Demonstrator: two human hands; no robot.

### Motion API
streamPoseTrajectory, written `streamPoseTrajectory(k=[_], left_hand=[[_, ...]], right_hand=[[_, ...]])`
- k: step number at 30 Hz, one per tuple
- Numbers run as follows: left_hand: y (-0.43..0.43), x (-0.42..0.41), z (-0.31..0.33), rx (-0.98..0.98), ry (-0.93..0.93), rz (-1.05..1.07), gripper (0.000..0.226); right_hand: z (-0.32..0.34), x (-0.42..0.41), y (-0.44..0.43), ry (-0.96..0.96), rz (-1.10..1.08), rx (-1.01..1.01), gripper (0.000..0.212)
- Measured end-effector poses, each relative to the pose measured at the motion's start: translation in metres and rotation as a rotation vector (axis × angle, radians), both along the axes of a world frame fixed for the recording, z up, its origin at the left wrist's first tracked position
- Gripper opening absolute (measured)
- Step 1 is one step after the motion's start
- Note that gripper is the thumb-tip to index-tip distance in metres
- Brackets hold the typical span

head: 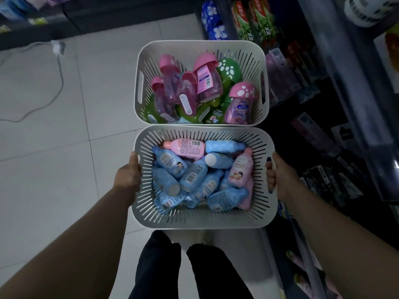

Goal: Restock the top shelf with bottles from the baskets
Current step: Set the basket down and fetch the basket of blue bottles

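Head view: left hand [129, 173] & right hand [278, 175] grip basket [203, 221] of bottles [194, 175] by both ends, fingers [270, 171] curled, against second basket [200, 43]; restock prob. just starting. Next: free a hand, pick bottle.

I see through a single wide-angle camera on my head. It looks steeply down and a little forward. It sits close: my forearms run in from the bottom corners to my left grip [129, 175] and right grip [275, 175] on the near basket [203, 221] at centre. My legs [159, 266] fill the bottom edge, the far basket [149, 61] lies above centre, the floor [54, 169] left, and shelves [323, 104] right.
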State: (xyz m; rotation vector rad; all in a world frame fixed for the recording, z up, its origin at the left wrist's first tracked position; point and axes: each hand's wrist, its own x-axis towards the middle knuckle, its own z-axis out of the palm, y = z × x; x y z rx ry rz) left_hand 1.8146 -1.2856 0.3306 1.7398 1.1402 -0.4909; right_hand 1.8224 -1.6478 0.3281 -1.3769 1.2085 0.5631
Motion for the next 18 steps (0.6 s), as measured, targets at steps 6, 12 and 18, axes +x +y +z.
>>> streamPoseTrajectory(k=[6, 12, 18], left_hand=[[-0.011, -0.003, 0.034, 0.315, 0.0, -0.329, 0.052], [-0.01, -0.009, 0.108, 0.504, -0.151, -0.594, 0.04], [-0.003, -0.001, 0.189, 0.554, -0.329, -0.623, 0.039]], right_hand=[[0.029, 0.003, 0.017, -0.141, 0.504, -0.496, 0.044], [0.097, 0.014, 0.046, -0.387, 0.82, -0.648, 0.044], [0.179, 0.022, 0.083, -0.604, 0.967, -0.784, 0.039]])
